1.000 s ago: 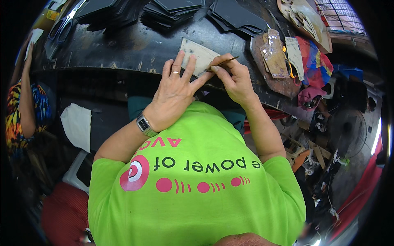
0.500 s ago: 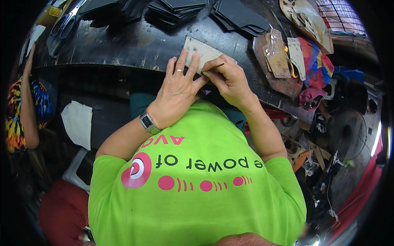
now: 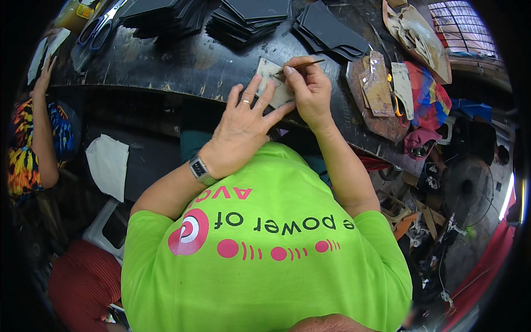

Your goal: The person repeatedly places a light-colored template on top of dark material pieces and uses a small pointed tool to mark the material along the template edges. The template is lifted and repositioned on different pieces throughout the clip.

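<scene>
The right hand (image 3: 312, 97) has its grip pinched on a thin brown stick (image 3: 311, 64), thumb against index finger, the stick's tip low over a pale flat piece (image 3: 267, 67). The left hand (image 3: 238, 124) lies palm down, fingers fanned, covering part of that piece near the front edge of the dark table (image 3: 149, 69). Both elbows bend outward, the forearms angling inward; a watch (image 3: 201, 167) circles the left wrist. Beyond the piece sit stacks of black panels (image 3: 246, 25). Rightward, a brown board (image 3: 381, 123) carries templates; leftward lie scissors (image 3: 100, 29), with another person's arm (image 3: 44, 133) past them.
</scene>
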### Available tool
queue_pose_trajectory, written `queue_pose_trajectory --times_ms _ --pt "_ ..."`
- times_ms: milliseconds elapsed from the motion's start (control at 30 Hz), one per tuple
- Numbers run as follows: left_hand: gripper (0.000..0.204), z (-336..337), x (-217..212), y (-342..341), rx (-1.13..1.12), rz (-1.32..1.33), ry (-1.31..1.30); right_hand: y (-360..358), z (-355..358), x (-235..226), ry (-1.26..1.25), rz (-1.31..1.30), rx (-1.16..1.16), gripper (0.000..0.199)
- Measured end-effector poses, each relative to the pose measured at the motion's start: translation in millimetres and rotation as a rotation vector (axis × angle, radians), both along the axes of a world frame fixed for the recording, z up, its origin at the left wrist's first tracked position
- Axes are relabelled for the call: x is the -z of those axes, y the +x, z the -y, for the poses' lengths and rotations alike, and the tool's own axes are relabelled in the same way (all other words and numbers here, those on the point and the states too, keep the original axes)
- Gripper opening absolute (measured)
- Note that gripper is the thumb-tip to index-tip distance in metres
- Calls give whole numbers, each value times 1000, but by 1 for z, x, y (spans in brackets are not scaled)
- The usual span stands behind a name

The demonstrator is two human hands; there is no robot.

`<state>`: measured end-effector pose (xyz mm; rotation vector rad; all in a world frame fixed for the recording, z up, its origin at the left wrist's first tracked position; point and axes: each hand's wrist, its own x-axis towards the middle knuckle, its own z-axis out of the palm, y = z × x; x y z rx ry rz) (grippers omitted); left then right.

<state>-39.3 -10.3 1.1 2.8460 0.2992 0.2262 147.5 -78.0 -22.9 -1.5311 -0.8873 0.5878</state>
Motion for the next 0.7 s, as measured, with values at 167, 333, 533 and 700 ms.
queue_pose_trajectory --times_ms 167,333,533,700 --pt "68 -11 -5 -16 -70 40 -66 -3 3 3 65 43 -46 8" --pt "66 -8 -1 -20 -107 51 -28 -6 0 0 42 176 -46 8" --pt "66 -11 1 -21 -92 61 -25 10 -12 -9 110 -439 41 7" --pt "64 -10 2 -20 -117 66 -27 -5 -22 -2 19 -37 49 7"
